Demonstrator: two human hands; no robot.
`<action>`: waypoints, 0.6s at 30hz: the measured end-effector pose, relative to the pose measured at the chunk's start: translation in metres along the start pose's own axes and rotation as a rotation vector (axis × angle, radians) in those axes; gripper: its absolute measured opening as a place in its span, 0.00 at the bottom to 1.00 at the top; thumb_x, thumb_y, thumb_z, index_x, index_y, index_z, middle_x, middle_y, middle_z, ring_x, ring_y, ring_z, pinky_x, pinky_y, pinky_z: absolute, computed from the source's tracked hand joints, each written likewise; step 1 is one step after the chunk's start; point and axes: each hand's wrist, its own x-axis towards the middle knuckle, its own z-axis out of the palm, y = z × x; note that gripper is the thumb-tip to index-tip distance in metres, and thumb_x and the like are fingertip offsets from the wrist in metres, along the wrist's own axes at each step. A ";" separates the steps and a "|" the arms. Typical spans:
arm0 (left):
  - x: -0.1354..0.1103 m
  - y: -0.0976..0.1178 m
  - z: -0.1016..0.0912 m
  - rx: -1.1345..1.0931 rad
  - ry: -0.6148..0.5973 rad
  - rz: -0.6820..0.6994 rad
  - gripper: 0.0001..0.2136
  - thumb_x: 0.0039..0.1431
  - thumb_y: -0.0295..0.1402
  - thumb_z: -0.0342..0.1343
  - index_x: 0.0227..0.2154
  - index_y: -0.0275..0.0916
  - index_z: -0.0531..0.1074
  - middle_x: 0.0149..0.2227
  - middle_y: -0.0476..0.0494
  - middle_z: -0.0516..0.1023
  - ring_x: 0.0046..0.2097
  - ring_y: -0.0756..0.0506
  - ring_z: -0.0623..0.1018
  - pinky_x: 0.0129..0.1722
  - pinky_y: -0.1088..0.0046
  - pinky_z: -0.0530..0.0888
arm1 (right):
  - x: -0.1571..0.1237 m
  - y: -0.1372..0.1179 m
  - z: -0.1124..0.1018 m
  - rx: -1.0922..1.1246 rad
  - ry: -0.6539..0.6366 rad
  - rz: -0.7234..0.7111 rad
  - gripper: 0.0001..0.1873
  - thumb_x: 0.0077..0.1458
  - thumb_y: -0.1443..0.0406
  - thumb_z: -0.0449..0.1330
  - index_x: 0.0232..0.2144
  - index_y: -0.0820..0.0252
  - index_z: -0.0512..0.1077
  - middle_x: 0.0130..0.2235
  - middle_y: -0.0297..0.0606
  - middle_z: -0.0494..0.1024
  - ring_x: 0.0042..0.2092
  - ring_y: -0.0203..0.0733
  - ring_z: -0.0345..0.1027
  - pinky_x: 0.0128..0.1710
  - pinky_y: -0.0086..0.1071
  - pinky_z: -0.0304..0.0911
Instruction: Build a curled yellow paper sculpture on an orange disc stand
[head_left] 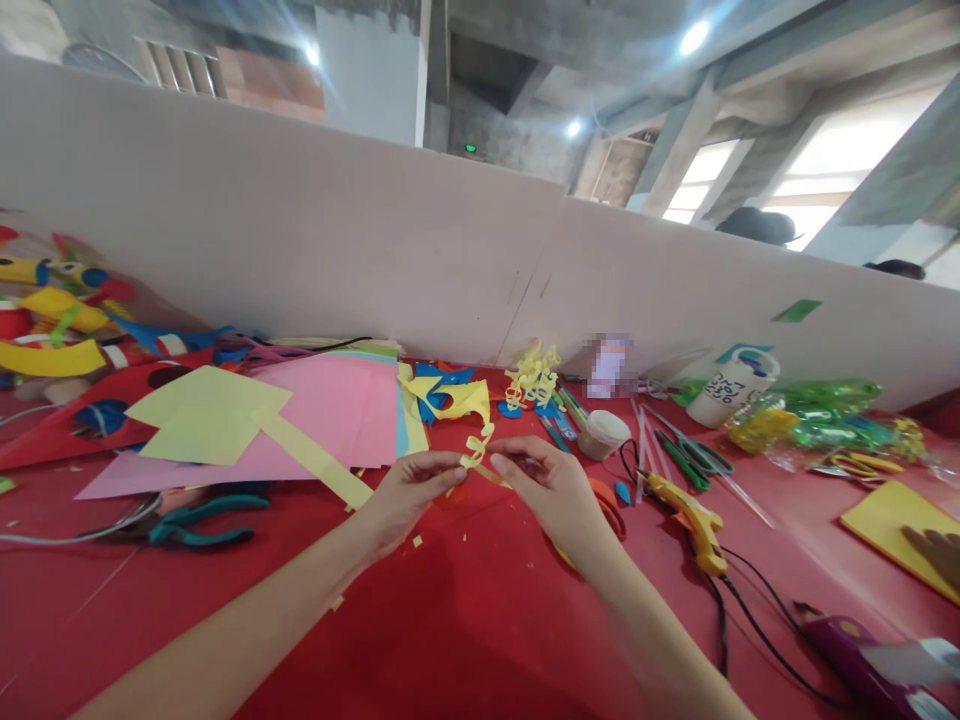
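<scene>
Shaping a narrow, pale-yellow curled paper strip (473,460)

The curled strip is up in the air over the red-covered table (420,640), in the middle of the view, between the two hands. The left hand (405,495) pinches it at one side between thumb and forefinger, the other fingers folded loosely under. The right hand (551,490) has its thumb and forefinger close together at the opposite side; whether they grip the paper or only brush it, I cannot tell.

The step in hand looks to be winding or teasing the strip into a spiral. Just beyond the fingertips lies a flat yellow paper piece with cut-out curves (469,400), and to the right of that a bunched cluster of pale-yellow paper curls (534,378), much like the strip in form. The yellow plastic glue gun (701,525) lies to the right on the table, with neither hand on it.

As I judge it, the next move calls for a light touch: one side kept steady while the other turns or draws the paper gently, so that the loops keep their spring. A hard tug could flatten the coil or tear so thin a strip
</scene>
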 end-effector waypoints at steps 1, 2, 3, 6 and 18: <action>0.000 0.000 0.000 0.015 -0.011 0.006 0.05 0.41 0.30 0.65 0.25 0.40 0.78 0.24 0.49 0.78 0.29 0.52 0.72 0.32 0.75 0.66 | 0.000 -0.001 0.000 0.010 0.000 0.006 0.11 0.51 0.59 0.57 0.35 0.58 0.73 0.37 0.41 0.77 0.38 0.43 0.71 0.39 0.37 0.66; 0.000 0.000 -0.001 0.027 -0.021 0.011 0.04 0.42 0.30 0.65 0.25 0.40 0.78 0.25 0.49 0.78 0.29 0.51 0.72 0.32 0.75 0.66 | -0.001 -0.001 0.001 0.022 -0.005 0.008 0.11 0.51 0.59 0.58 0.35 0.58 0.73 0.37 0.41 0.77 0.38 0.43 0.71 0.39 0.37 0.66; 0.000 -0.001 -0.002 0.037 -0.030 0.014 0.04 0.43 0.30 0.64 0.25 0.40 0.79 0.25 0.49 0.78 0.29 0.51 0.72 0.33 0.74 0.66 | -0.001 -0.001 0.002 0.037 -0.012 0.010 0.11 0.51 0.59 0.58 0.35 0.58 0.73 0.37 0.41 0.77 0.39 0.43 0.71 0.40 0.37 0.66; 0.000 -0.001 -0.003 0.065 -0.052 0.021 0.04 0.43 0.31 0.64 0.26 0.41 0.79 0.26 0.48 0.78 0.30 0.50 0.72 0.34 0.74 0.66 | -0.001 -0.001 0.005 0.081 -0.026 0.023 0.11 0.50 0.59 0.58 0.35 0.59 0.73 0.38 0.41 0.77 0.40 0.43 0.71 0.41 0.37 0.65; 0.000 -0.001 -0.002 0.073 -0.081 0.013 0.06 0.43 0.33 0.64 0.27 0.40 0.79 0.26 0.48 0.79 0.31 0.50 0.73 0.35 0.74 0.67 | 0.000 0.000 0.007 0.238 -0.043 0.106 0.12 0.47 0.59 0.60 0.34 0.60 0.73 0.37 0.40 0.77 0.38 0.42 0.71 0.40 0.36 0.65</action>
